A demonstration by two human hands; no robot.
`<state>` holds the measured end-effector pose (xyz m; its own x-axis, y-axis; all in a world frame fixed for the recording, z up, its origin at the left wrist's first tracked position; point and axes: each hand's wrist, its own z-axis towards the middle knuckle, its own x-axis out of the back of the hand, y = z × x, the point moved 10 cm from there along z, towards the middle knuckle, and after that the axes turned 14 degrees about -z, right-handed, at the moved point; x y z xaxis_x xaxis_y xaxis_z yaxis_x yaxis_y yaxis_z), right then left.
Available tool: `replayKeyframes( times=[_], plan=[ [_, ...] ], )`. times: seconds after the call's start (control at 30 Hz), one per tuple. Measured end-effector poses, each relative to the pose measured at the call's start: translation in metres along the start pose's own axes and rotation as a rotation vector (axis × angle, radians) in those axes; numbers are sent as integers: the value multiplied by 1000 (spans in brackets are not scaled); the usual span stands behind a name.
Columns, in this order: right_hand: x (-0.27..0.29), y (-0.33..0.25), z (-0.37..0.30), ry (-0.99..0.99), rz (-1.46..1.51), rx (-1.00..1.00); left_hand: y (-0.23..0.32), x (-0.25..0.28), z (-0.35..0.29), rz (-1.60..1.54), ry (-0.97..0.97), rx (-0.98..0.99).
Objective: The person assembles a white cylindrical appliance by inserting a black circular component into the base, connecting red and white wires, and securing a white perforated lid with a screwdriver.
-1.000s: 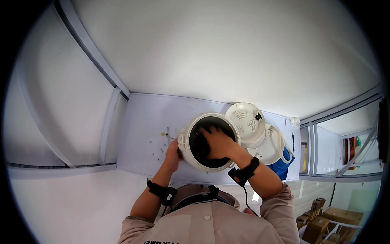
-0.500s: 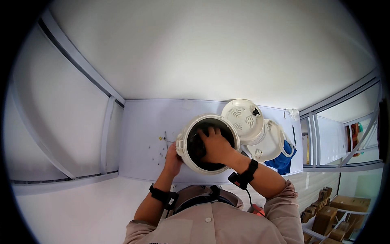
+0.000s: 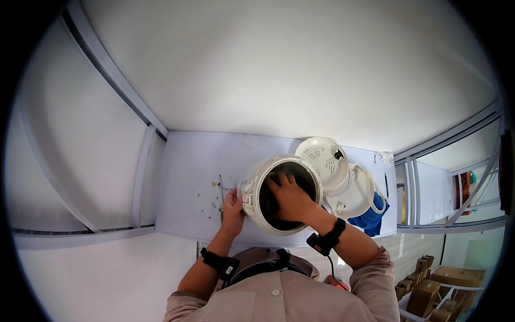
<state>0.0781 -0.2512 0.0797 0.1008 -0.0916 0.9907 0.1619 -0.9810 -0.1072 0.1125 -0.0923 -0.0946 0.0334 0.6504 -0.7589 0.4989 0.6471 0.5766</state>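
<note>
A white, round rice-cooker-like body stands tilted on the table, its dark hollow inside facing me. My left hand grips its left side by the hinge-like bracket, with the fingers against the outer wall. Deep in the opening is my right hand, palm down. Its visible fingers are stretched and apart against the dark inner wall; the tips are in shadow, and I see nothing held. Right of the body lie a round white slotted cover and a white lid with a handle.
Small screws and bits lie scattered on the white table at the left, near a thin wire piece. A blue cloth or bag sits under the lid's handle. A wall rises behind the table; cardboard boxes stand at lower right.
The body has shifted slightly right and toward me and tilts more to the right. My right hand's fingers have moved with it, still inside; my left hand stays on its side.
</note>
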Motion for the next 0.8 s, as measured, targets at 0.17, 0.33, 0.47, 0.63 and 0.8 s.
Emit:
replayKeyframes(
  times=[0.17, 0.33, 0.47, 0.63, 0.8],
  plan=[
    [-9, 8, -7, -43, 54, -131, -1, -1, -4, -4, 28, 26],
    [5, 1, -12, 34, -3, -55, 6, -14, -9, 37, -39, 8],
    [12, -3, -14, 53, -3, -3, 8, -17, -10, 65, -58, 3],
    [8, 1, -18, 49, 42, -41, 10, -20, -11, 85, -72, -7],
    [8, 2, -26, 127, 61, -87, 5, -12, -10, 50, -78, -2]
  ],
)
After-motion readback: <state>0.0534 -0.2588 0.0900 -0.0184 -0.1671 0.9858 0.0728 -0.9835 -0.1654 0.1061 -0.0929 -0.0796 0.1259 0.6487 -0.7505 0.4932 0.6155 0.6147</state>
